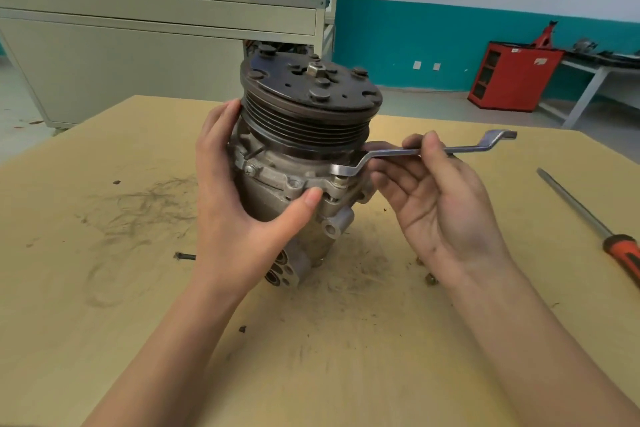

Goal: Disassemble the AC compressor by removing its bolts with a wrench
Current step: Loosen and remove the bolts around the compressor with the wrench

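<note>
**Wrench Ring Being Seated on a Compressor Bolt**

The compressor (298, 163) is being stood on end near the middle of the table (104, 288), with its grooved pulley (308, 104) uppermost. Its body is being gripped by the left hand (242, 204): the fingers are curled round the far side and the thumb is being pressed against the flange at the front. The wrench (433, 151) is being pinched at mid-shaft between the thumb and fingertips of the right hand (440, 198), whose palm is being turned upward. The wrench's near ring is being set over a bolt (339, 179) on the flange, just beside the left thumb. A screwdriver (588, 218) with an orange handle is lying on the table, well apart to the right.
</note>
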Tool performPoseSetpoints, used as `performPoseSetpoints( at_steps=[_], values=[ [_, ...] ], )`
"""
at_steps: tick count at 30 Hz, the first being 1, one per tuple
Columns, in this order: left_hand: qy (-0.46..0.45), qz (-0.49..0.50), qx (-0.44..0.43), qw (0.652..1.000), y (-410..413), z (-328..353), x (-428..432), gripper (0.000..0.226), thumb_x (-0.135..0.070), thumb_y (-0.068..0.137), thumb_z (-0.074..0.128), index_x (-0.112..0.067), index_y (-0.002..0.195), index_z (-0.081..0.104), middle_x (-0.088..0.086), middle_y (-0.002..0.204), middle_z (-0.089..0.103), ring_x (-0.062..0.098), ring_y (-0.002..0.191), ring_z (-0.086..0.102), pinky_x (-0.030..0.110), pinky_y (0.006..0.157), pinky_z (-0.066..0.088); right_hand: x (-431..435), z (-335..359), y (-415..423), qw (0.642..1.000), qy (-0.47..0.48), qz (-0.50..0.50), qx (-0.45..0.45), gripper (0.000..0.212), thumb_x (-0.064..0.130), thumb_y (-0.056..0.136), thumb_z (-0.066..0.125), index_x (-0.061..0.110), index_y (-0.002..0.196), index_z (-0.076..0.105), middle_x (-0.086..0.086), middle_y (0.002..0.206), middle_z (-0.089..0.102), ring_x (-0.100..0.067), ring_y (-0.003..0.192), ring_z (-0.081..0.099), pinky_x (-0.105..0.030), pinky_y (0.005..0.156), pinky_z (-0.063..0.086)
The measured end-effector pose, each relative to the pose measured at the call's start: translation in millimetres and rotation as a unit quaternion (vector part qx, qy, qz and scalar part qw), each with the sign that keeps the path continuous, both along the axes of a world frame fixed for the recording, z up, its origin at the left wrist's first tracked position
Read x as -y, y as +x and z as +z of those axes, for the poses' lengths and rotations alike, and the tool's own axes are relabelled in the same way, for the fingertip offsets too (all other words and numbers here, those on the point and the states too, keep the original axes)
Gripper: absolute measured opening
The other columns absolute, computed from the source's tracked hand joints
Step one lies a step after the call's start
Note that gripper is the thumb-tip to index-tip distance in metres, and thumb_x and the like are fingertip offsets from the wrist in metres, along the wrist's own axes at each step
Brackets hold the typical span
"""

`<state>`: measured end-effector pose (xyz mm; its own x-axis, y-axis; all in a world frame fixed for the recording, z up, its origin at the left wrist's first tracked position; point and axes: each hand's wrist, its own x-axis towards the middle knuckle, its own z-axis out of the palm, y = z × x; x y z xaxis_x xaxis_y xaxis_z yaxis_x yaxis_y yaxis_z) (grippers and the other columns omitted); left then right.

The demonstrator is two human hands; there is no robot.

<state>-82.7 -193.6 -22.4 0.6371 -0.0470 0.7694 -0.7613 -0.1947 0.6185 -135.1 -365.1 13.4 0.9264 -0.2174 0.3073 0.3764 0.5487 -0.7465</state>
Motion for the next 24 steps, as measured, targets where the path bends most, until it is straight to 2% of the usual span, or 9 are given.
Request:
performPoseSetpoints(
  at_steps=[3, 7, 10, 13, 18, 24],
  values=[
    [0.005, 0.001, 0.002, 1.0, 0, 1, 0, 0.084, -0.042, 0.075, 0.069, -0.014, 0.143, 0.027, 0.013, 0.148, 0.035, 0.022, 0.141, 0.034, 0.035, 0.116, 0.031, 0, -1, -13, 0.991, -0.052, -0.079, 0.099, 0.026, 0.03, 0.09, 0.046, 0.007, 0.086, 0.057, -0.013, 0.089, 0.074, -0.021, 0.078, 0.072, -0.024, 0.068, 0.056],
    [0.009, 0.002, 0.006, 1.0, 1, 1, -1, 0.083, -0.042, 0.075, 0.069, -0.016, 0.142, 0.027, 0.013, 0.147, 0.035, 0.021, 0.14, 0.035, 0.034, 0.116, 0.032, -12, -9, -26, 0.948, -0.172, -0.198, 0.182, 0.024, 0.03, 0.093, 0.048, 0.007, 0.089, 0.052, -0.006, 0.088, 0.074, -0.024, 0.075, 0.072, -0.027, 0.068, 0.056],
    [0.006, -0.002, 0.0, 1.0, 1, 1, -1, 0.085, -0.041, 0.075, 0.07, -0.011, 0.143, 0.027, 0.015, 0.148, 0.034, 0.024, 0.141, 0.034, 0.043, 0.116, 0.031, -19, -16, -31, 0.924, -0.226, -0.217, 0.22, 0.019, 0.025, 0.095, 0.049, 0.008, 0.09, 0.053, -0.005, 0.091, 0.073, -0.024, 0.076, 0.072, -0.031, 0.067, 0.057],
    [0.005, -0.009, -0.001, 1.0, 1, 2, -1, 0.087, -0.04, 0.076, 0.069, -0.003, 0.144, 0.028, 0.018, 0.148, 0.034, 0.026, 0.141, 0.034, 0.044, 0.116, 0.031, -22, -19, -33, 0.911, -0.241, -0.206, 0.262, 0.013, 0.02, 0.097, 0.048, 0.007, 0.094, 0.052, -0.008, 0.097, 0.069, -0.026, 0.084, 0.072, -0.036, 0.07, 0.057],
    [0.012, -0.01, -0.001, 1.0, 2, 2, -1, 0.089, -0.039, 0.077, 0.069, 0.002, 0.145, 0.027, 0.019, 0.148, 0.033, 0.029, 0.142, 0.032, 0.046, 0.116, 0.03, -20, -17, -32, 0.912, -0.216, -0.222, 0.268, 0.012, 0.019, 0.097, 0.048, 0.007, 0.097, 0.051, -0.009, 0.102, 0.069, -0.028, 0.091, 0.071, -0.036, 0.075, 0.057],
    [0.008, -0.008, 0.001, 1.0, 2, 2, -1, 0.087, -0.04, 0.077, 0.07, -0.002, 0.144, 0.028, 0.017, 0.148, 0.034, 0.027, 0.142, 0.033, 0.044, 0.116, 0.03, -20, -19, -31, 0.923, -0.211, -0.222, 0.233, 0.01, 0.016, 0.098, 0.048, 0.007, 0.095, 0.05, -0.008, 0.101, 0.07, -0.028, 0.089, 0.071, -0.034, 0.075, 0.056]
  ],
)
